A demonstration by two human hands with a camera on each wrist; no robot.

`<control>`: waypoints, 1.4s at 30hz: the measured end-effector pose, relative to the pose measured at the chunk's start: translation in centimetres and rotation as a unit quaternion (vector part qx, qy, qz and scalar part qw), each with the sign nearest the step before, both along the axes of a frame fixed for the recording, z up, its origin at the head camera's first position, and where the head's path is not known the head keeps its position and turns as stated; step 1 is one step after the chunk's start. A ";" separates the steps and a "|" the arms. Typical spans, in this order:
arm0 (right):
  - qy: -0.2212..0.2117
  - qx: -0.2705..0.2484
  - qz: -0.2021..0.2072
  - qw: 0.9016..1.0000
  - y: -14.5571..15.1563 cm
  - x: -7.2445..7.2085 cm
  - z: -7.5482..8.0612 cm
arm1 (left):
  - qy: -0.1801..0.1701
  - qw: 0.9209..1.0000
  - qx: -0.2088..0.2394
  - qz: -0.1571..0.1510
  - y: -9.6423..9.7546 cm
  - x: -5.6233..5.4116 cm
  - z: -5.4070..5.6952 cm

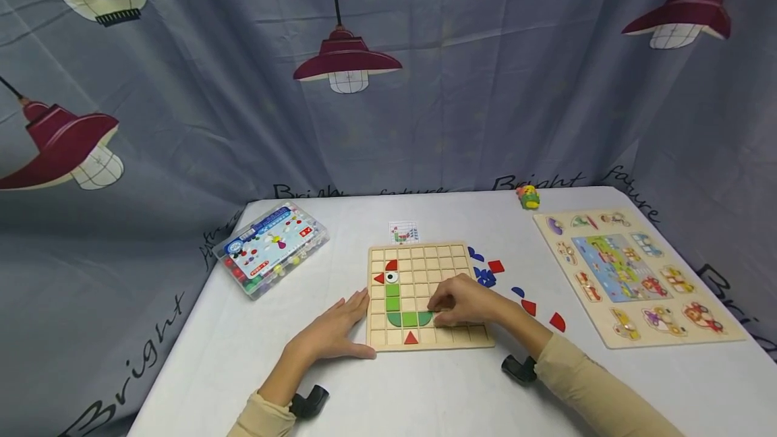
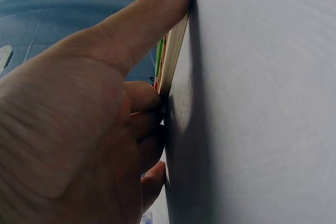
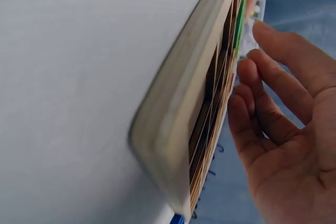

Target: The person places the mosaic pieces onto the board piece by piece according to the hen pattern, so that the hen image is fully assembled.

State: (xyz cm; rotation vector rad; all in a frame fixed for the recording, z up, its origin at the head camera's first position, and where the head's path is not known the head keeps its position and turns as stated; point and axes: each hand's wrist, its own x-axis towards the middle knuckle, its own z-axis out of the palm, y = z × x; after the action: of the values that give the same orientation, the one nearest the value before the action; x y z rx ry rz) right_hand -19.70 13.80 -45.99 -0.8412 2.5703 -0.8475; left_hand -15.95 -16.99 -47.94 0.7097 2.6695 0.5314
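A wooden grid board point(image 1: 449, 255) lies on the white table. In its left cells sits a figure: a red quarter piece point(image 1: 391, 265), an eye piece point(image 1: 392, 277), green squares point(image 1: 392, 303), dark green curved pieces and red triangles point(image 1: 411, 338). My left hand point(image 1: 328, 332) rests at the board's left edge, fingers extended, its thumb point(image 2: 157, 11) against the board's side. Over the lower middle of the board is my right hand point(image 1: 464, 299), fingertips beside the right dark green quarter piece point(image 1: 425, 318). The right wrist view shows its fingers loosely bent with nothing between them.
A small pattern card point(image 1: 403, 232) lies behind the board. Loose blue pieces point(image 1: 485, 277) and red pieces point(image 1: 558, 322) are scattered to its right. Farther right are a picture puzzle board point(image 1: 564, 268) and a small toy point(image 1: 529, 197). A plastic case point(image 1: 273, 248) stands left.
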 end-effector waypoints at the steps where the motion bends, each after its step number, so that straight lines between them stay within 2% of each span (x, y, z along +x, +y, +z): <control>1: -0.004 -0.005 -0.006 1.000 0.2 0.1 0.1 | 0.000 1.000 -0.001 -0.001 0.0 0.0 0.0; 12: 0.008 -0.035 -0.029 0.999 4.8 0.6 0.6 | 0.006 1.000 0.005 -0.006 0.0 0.3 0.3; 21: 0.056 -0.008 -0.083 0.995 9.9 1.4 1.2 | 0.005 1.000 0.009 -0.007 0.1 0.2 0.2; 27: 0.045 0.006 -0.112 0.993 12.8 2.2 0.8 | -0.003 1.000 0.009 0.000 0.0 0.2 0.2; 37: 0.056 0.037 -0.162 0.985 15.3 3.7 0.6 | -0.002 1.000 0.010 -0.002 0.1 0.5 0.4; 42: 0.080 0.047 -0.179 0.979 15.6 3.8 0.2 | 0.000 1.000 0.010 -0.004 0.1 0.5 0.5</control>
State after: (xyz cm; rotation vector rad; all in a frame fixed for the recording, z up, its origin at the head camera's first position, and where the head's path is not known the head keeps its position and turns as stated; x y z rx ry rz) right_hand -15.88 29.36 -45.82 -0.4396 2.9320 -0.7715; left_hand -15.46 -16.91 -47.45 0.7265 2.6644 0.5551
